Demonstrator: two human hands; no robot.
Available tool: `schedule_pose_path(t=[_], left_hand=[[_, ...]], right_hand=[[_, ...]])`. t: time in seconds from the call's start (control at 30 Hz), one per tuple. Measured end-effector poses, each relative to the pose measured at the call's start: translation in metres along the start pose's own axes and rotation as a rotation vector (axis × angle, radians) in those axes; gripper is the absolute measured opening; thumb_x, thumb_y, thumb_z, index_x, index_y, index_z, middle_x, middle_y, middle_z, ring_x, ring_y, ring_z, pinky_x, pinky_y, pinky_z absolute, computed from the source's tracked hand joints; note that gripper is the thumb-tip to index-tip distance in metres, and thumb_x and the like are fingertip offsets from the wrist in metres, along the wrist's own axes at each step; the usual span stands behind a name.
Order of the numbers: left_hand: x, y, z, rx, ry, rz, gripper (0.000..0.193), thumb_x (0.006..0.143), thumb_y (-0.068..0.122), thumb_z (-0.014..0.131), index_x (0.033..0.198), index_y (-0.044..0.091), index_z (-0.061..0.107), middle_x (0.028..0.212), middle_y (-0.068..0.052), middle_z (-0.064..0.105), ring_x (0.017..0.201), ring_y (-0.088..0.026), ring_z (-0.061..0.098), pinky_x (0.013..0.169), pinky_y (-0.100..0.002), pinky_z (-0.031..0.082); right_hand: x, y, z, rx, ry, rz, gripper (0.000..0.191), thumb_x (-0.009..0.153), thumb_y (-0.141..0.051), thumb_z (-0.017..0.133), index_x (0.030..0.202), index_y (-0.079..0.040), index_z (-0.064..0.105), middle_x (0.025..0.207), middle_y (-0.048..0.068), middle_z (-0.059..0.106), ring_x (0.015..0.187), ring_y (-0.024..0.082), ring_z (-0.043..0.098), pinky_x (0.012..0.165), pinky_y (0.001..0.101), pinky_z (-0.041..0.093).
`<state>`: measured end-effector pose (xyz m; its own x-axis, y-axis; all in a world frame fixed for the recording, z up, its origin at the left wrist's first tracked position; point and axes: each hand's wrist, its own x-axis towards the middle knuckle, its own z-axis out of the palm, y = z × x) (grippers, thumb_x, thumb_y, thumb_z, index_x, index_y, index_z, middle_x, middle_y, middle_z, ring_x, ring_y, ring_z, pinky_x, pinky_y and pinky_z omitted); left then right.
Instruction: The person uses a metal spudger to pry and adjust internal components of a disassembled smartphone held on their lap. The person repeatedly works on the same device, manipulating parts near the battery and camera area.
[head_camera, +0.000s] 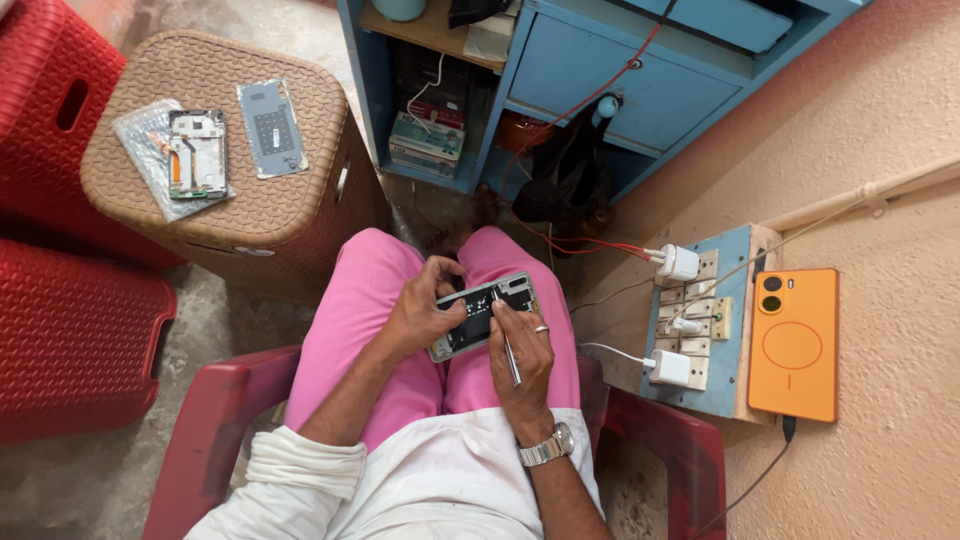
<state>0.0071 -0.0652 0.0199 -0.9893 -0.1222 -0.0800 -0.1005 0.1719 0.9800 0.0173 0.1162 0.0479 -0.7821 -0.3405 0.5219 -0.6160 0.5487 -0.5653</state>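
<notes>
An opened phone (487, 316) with its back removed and dark insides showing rests over my lap, above pink trousers. My left hand (425, 305) grips its left end, thumb across the top. My right hand (523, 348) holds a thin metal tool (506, 335) like a pen, its tip touching the phone's inner upper edge. A watch sits on my right wrist and a ring on one finger.
A brown woven stool (300, 190) at left carries a phone frame (197, 154) on a plastic bag and a grey back panel (271, 128). Red plastic chairs (70, 330) stand at far left. A wall switchboard (700, 320) with white chargers and an orange phone (795, 343) are at right. A blue cabinet (600, 80) stands ahead.
</notes>
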Motion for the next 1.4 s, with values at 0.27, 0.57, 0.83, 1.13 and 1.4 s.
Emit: schedule_pose_path(t=[0.27,0.57,0.83,1.13,1.4], left_hand=[[0.002,-0.006,-0.001,0.002,0.017,0.025,0.043,0.080,0.007,0.073,0.119,0.003,0.055,0.073,-0.001,0.059,0.066,-0.009,0.057,0.061,-0.028,0.050],[0.002,-0.008,-0.002,0.018,-0.005,0.056,0.039,0.080,0.008,0.073,0.117,0.005,0.060,0.073,-0.002,0.061,0.068,-0.011,0.059,0.062,-0.029,0.050],[-0.001,0.005,-0.001,0.233,-0.052,0.152,0.030,0.085,0.024,0.066,0.106,0.005,0.075,0.087,-0.013,0.077,0.077,-0.025,0.075,0.073,-0.037,0.058],[0.008,0.020,0.011,0.462,-0.011,-0.012,0.035,0.090,0.039,0.066,0.095,0.008,0.079,0.079,-0.015,0.074,0.074,-0.032,0.072,0.070,-0.045,0.055],[0.016,0.012,0.018,0.379,0.057,-0.225,0.036,0.077,0.036,0.065,0.097,0.010,0.081,0.084,-0.014,0.077,0.079,-0.030,0.075,0.076,-0.041,0.058]], right_hand=[[0.001,-0.005,-0.003,0.071,-0.060,0.036,0.027,0.094,0.001,0.068,0.121,0.000,0.072,0.109,0.013,0.077,0.098,0.026,0.072,0.085,0.0369,0.058],[0.001,0.003,-0.005,0.115,0.056,0.215,0.023,0.099,-0.009,0.065,0.121,-0.003,0.073,0.109,0.012,0.077,0.096,0.021,0.075,0.079,0.0305,0.063],[0.006,0.016,-0.009,0.221,0.202,0.408,0.026,0.105,-0.014,0.060,0.127,-0.003,0.069,0.115,0.013,0.075,0.103,0.021,0.075,0.086,0.0318,0.062],[0.011,0.010,-0.009,0.099,0.126,0.313,0.027,0.106,-0.018,0.060,0.125,-0.002,0.071,0.116,0.014,0.075,0.105,0.026,0.073,0.089,0.0359,0.058],[0.013,0.006,-0.010,0.138,0.106,0.367,0.029,0.104,-0.020,0.059,0.123,-0.002,0.072,0.113,0.014,0.077,0.100,0.025,0.073,0.085,0.0346,0.057]])
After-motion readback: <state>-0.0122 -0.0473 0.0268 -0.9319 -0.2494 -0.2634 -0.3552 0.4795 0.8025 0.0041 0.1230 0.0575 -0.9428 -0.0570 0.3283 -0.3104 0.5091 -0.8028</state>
